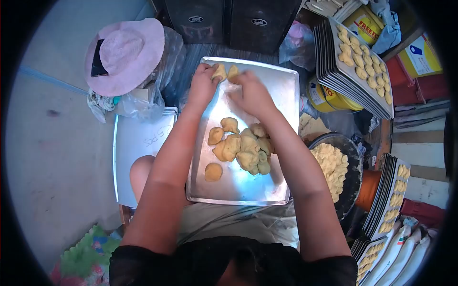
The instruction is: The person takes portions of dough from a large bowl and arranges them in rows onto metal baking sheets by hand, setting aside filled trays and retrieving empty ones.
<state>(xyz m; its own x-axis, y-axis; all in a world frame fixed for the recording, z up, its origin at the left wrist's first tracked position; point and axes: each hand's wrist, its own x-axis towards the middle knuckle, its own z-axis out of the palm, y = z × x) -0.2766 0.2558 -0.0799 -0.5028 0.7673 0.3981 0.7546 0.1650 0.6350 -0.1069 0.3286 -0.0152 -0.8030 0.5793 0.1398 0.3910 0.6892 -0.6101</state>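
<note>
At the far end of a metal baking tray [280,95], my left hand [204,85] has its fingers closed round a piece of dough [219,72]. Close by, my right hand [253,93] is smeared by motion, with another small piece of dough [233,73] at its fingertips. A narrow gap separates the two pieces. Nearer to me on the tray lies a lumpy heap of yellowish dough [248,150], partly behind my right forearm. Loose lumps [230,125] sit beside it, and one rounded dough ball [213,171] rests apart at the lower left.
On the right, a black basin [353,162] holds more dough. Stacked trays [329,52] with shaped dough pieces lean over a yellow bucket [319,95]; another tray stack [381,200] stands lower right. To the left are a flat tray [138,143] and a pink hat [125,57] with a phone.
</note>
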